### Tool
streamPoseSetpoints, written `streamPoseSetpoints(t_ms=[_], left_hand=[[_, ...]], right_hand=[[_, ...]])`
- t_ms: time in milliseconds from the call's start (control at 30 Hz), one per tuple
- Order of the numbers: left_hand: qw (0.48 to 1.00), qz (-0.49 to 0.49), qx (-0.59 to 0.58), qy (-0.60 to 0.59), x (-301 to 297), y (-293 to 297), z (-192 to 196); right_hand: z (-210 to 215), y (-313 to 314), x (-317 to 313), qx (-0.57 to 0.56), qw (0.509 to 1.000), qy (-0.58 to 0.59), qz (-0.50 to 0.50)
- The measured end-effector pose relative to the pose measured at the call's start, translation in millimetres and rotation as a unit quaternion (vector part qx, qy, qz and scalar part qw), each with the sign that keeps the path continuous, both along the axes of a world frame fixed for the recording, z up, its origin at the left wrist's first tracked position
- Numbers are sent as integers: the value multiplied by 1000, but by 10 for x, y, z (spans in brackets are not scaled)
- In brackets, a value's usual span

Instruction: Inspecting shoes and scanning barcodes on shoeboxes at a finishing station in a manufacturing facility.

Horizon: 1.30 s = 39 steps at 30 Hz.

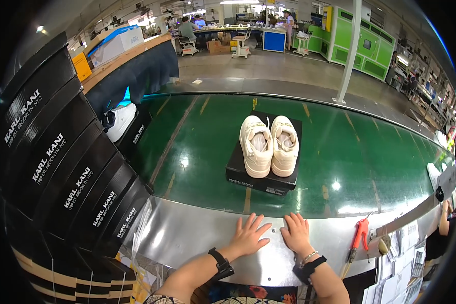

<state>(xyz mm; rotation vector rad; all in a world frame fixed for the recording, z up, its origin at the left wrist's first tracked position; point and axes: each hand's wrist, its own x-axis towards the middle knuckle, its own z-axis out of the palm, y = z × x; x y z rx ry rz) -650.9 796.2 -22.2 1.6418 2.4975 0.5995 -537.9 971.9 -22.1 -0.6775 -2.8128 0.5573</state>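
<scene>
My left hand (249,235) lies flat on the metal ledge (182,228) with its fingers spread, holding nothing. Beside it, my right hand (296,234) rests palm down on the same ledge, fingers apart and pointing away from me. Just beyond both hands, on the green conveyor belt (207,152), sits a closed black shoebox (258,184). On its lid stand two cream sneakers side by side, the left sneaker (257,147) and the right sneaker (285,147), heels toward me. Neither hand touches the box or the shoes.
Stacked black shoeboxes (61,157) rise at my left. Behind them a white sneaker (121,121) sits by another box. A red air gun (359,234) lies on the ledge at right, near a tape roll (384,245). Farther right are white shoes (433,175) and another person's arm (445,218).
</scene>
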Motion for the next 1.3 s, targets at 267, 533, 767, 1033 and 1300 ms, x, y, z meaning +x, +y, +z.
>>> streamPoseSetpoints(t_ms=[267, 533, 767, 1033, 1300], left_hand=[[986, 25, 31, -160, -247, 496, 463], [981, 117, 55, -144, -663, 1269, 828], [983, 118, 97, -105, -850, 1412, 721], [974, 143, 177, 6, -951, 1717, 401], [856, -211, 130, -453, -10, 1394, 2075]], right_hand=[[58, 26, 137, -16, 999, 31, 36], [118, -73, 111, -18, 997, 76, -13], [184, -50, 87, -11, 996, 81, -32], [151, -79, 60, 0, 995, 86, -48], [178, -90, 31, 13, 994, 99, -43]])
